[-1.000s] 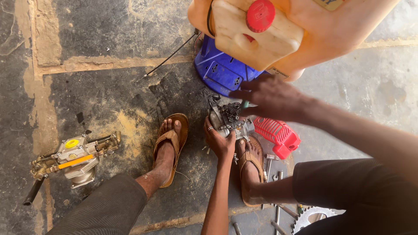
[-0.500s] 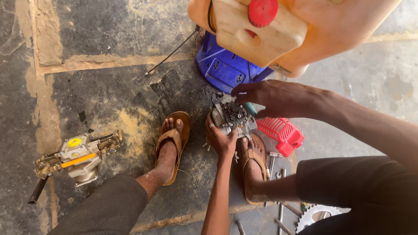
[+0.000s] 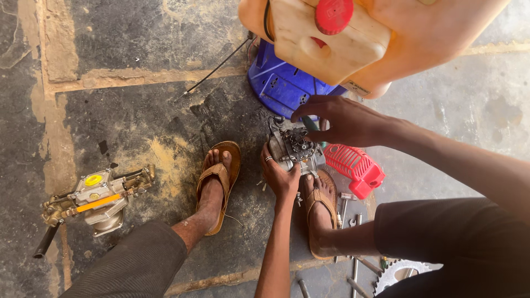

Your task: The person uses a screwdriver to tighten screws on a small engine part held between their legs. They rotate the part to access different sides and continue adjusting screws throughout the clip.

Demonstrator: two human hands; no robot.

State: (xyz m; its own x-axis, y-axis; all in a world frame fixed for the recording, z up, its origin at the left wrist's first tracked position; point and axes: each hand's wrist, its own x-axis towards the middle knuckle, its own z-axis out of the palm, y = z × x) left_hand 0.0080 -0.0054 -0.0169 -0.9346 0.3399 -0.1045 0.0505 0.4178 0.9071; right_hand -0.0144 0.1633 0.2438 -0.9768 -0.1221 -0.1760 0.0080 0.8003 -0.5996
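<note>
head view looks down at a small grey metal engine part [image 3: 295,149] held low over the stained concrete floor [image 3: 138,110], between the person's two sandalled feet. left hand [image 3: 280,175] cups it from below and the side, grip clamped on its casing, a ring on one finger. right hand [image 3: 339,120] lies over its top, fingers curled on the upper edge, grip closed on it. just beside it sits a red plastic grille cover [image 3: 356,167]; behind stands a blue base [image 3: 281,85] under a pale orange tank [image 3: 353,38] with a red cap [image 3: 334,14]. well apart to the left lies a brass pump unit [image 3: 94,198].
</note>
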